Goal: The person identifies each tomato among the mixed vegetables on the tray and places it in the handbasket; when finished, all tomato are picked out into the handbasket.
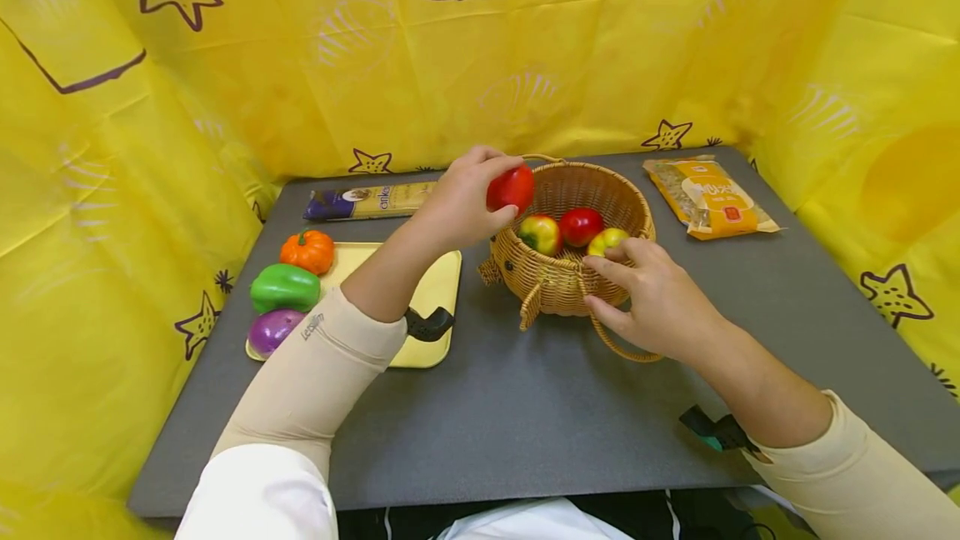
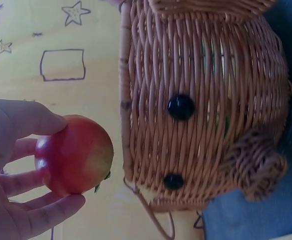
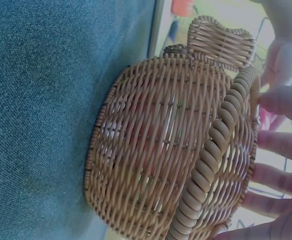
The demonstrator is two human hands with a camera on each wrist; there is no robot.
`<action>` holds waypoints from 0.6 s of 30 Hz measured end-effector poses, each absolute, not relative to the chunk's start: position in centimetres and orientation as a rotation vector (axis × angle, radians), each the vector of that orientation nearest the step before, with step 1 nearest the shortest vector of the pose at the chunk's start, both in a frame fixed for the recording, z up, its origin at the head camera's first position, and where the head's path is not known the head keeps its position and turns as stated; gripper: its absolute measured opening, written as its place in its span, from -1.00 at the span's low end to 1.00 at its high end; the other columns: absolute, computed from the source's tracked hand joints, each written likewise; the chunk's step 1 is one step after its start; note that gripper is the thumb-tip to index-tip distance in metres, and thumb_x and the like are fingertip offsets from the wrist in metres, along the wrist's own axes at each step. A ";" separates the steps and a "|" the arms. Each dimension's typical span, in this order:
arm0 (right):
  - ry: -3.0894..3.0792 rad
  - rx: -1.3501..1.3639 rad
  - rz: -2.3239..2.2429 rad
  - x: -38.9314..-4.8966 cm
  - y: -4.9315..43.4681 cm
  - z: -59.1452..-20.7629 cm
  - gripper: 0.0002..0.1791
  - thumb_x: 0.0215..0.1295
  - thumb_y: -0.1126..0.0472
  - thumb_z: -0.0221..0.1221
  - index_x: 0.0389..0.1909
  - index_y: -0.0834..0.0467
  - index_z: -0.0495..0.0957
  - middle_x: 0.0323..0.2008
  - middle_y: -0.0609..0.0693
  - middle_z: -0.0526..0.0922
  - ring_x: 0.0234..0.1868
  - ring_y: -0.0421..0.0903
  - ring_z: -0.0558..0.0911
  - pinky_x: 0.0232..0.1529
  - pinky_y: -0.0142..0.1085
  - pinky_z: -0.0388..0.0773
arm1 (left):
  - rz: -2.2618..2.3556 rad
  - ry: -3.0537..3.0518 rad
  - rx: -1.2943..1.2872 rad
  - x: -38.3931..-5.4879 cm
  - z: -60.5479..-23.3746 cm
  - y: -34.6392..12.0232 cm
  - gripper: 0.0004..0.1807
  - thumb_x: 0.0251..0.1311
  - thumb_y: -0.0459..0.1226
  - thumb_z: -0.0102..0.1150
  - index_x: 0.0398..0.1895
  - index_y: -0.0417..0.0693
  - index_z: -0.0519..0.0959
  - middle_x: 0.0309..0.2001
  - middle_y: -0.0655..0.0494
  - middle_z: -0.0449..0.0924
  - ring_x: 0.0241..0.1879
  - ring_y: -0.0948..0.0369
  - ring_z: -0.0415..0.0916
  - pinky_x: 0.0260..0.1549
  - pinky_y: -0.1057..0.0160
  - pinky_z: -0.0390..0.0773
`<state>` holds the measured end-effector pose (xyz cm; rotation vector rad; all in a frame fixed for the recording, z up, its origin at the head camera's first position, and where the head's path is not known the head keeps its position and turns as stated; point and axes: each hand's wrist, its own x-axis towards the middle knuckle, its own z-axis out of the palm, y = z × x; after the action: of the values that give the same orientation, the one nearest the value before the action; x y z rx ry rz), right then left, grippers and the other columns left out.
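My left hand (image 1: 468, 198) holds a round red tomato-like fruit (image 2: 75, 155), with a green leafy bit at its end, by the left rim of the wicker basket (image 1: 551, 277). Animal features mark the basket, with black button eyes (image 2: 180, 107) and a snout (image 2: 255, 164) in the left wrist view. Inside lie a red fruit (image 1: 581, 226), a yellow-red fruit (image 1: 541, 235) and a yellow one (image 1: 607, 242). My right hand (image 1: 656, 294) grips the near right rim beside the drooping handle (image 3: 205, 162); its fingertips are partly hidden.
Left of the basket, a pale yellow tray (image 1: 431, 290) bears an orange pumpkin (image 1: 307, 252), a green pepper (image 1: 285, 287) and a purple vegetable (image 1: 274, 332). Behind it lies a long blue-and-yellow packet (image 1: 371, 201). An orange-labelled bag (image 1: 712, 197) is at the back right.
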<state>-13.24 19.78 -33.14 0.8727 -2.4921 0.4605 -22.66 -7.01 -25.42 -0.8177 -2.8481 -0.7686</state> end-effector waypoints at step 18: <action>-2.507 0.854 0.448 -13.2 19.7 -33.1 -0.53 0.08 0.09 0.49 0.03 0.15 0.74 -0.13 0.23 0.60 -0.09 0.23 0.58 -0.07 0.12 0.57 | -0.324 -3.018 -1.013 -22.9 -28.2 -1.2 -0.34 0.29 -0.10 0.28 0.47 0.08 0.41 0.30 0.01 0.40 0.17 0.03 0.40 0.08 0.16 0.55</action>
<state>-13.15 19.71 -33.15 0.8538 -2.5069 0.4482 -22.92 -1.18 -28.19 -1.0133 -3.0184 -0.3236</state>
